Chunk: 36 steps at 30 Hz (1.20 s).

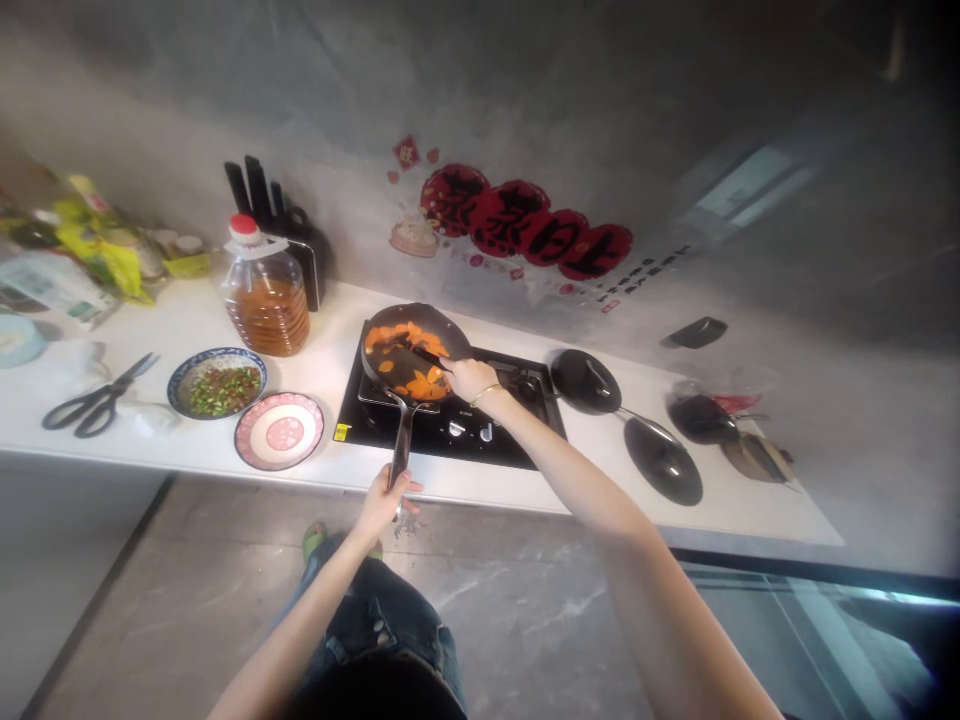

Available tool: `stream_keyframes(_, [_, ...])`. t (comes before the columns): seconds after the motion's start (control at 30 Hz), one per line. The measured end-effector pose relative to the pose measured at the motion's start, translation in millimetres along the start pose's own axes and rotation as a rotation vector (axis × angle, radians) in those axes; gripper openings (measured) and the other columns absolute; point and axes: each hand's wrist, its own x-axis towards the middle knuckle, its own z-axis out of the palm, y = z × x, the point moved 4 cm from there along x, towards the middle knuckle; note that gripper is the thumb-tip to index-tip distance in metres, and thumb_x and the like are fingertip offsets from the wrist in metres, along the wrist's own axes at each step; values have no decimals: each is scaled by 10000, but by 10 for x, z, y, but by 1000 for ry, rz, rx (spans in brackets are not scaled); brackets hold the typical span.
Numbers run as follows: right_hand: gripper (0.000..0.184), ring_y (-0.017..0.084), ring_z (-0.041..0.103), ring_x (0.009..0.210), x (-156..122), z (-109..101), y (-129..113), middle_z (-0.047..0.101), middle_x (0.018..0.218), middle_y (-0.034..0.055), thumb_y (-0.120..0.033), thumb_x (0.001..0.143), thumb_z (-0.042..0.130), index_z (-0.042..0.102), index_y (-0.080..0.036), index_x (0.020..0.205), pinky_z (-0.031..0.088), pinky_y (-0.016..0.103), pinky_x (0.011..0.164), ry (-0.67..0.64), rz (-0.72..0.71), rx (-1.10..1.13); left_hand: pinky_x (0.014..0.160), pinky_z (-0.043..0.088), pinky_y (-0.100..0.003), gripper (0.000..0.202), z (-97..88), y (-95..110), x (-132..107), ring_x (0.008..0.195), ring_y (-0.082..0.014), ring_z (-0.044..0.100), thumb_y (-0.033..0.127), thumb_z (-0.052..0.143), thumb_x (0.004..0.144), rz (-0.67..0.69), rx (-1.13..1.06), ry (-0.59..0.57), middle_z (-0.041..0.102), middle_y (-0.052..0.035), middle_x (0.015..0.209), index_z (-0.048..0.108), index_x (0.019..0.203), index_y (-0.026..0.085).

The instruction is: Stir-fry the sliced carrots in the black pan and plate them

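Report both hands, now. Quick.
Left hand: closed, holding the frying pan by its handle.
Right hand: closed, holding a dark spatula in the pan.

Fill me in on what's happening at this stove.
A person is working orange slices in a pan over the left side of a black cooktop. The left hand grips the pan's handle, while the right hand holds a dark utensil reaching into the pan. On the counter to the left, a patterned bowl holds chopped green and reddish bits, with a pink-rimmed plate beside it.
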Motion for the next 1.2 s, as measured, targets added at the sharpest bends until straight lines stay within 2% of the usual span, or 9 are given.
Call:
stream_keyframes(0.13, [409, 231, 656, 1056, 91, 20, 196, 655, 1239, 138, -303, 953, 432, 604, -185, 1304, 484, 281, 872, -61, 109, 110, 435, 315, -203, 360, 2, 16, -4, 504, -132, 657, 511, 526, 850, 10, 9, -5, 739, -127, 935, 464, 961, 174])
stream_keyframes(0.3, [349, 193, 661, 1037, -292, -433, 696, 701, 1179, 38, -268, 922, 479, 696, -229, 1193, 467, 248, 903, -170, 43, 80, 449, 327, -205, 342, 10, -2, 19, 500, -132, 656, 487, 514, 862, 11, -9, -10, 739, -124, 920, 466, 974, 168])
stream_keyframes(0.4, [343, 198, 678, 991, -524, -598, 809, 723, 1126, 24, -258, 887, 526, 708, -259, 1177, 485, 260, 898, -209, 7, 62, 433, 303, -203, 342, 9, -18, 29, 495, -132, 655, 485, 516, 861, 0, -8, -10, 739, -124, 924, 467, 980, 169])
stream_keyframes(0.53, [364, 223, 647, 1087, -523, -433, 658, 671, 1235, 41, -281, 898, 511, 683, -256, 1218, 477, 294, 946, -192, 38, 46, 439, 314, -208, 369, 7, -32, 36, 483, -129, 649, 508, 547, 841, 3, -25, -12, 738, -117, 915, 469, 975, 174])
stream_keyframes(0.7, [422, 222, 617, 1151, -25, -37, 378, 651, 1261, 99, -299, 973, 385, 588, -200, 1330, 440, 298, 990, 7, 124, 132, 493, 387, -232, 410, 12, -47, 51, 471, -140, 647, 547, 558, 824, 2, -44, -18, 741, -107, 883, 468, 975, 177])
stream_keyframes(0.8, [424, 204, 638, 1114, 218, 78, 251, 671, 1226, 101, -273, 976, 388, 559, -194, 1357, 442, 268, 964, 0, 87, 189, 539, 426, -249, 407, 13, -49, 54, 470, -139, 644, 546, 559, 826, 3, -47, -14, 743, -108, 887, 463, 969, 177])
stream_keyframes(0.93, [382, 199, 654, 1068, 129, -112, 228, 688, 1197, 80, -259, 946, 439, 644, -224, 1266, 457, 247, 913, -81, 19, 153, 558, 441, -250, 419, 11, -44, 46, 467, -128, 639, 549, 545, 833, -2, -48, -19, 742, -103, 893, 463, 996, 172])
stream_keyframes(1.1, [349, 219, 666, 1018, -389, -594, 374, 707, 1160, 46, -271, 894, 503, 708, -262, 1176, 479, 279, 869, -188, -23, 12, 547, 437, -246, 464, 7, -32, 42, 480, -135, 649, 575, 556, 812, -17, -52, -22, 740, -105, 902, 471, 1020, 169])
stream_keyframes(1.2, [333, 232, 675, 988, -562, -620, 320, 720, 1123, 47, -277, 878, 524, 720, -283, 1147, 493, 305, 846, -247, -44, -45, 544, 440, -252, 520, 6, -34, 50, 478, -142, 647, 607, 571, 784, -16, -62, -15, 736, -104, 890, 483, 1045, 166])
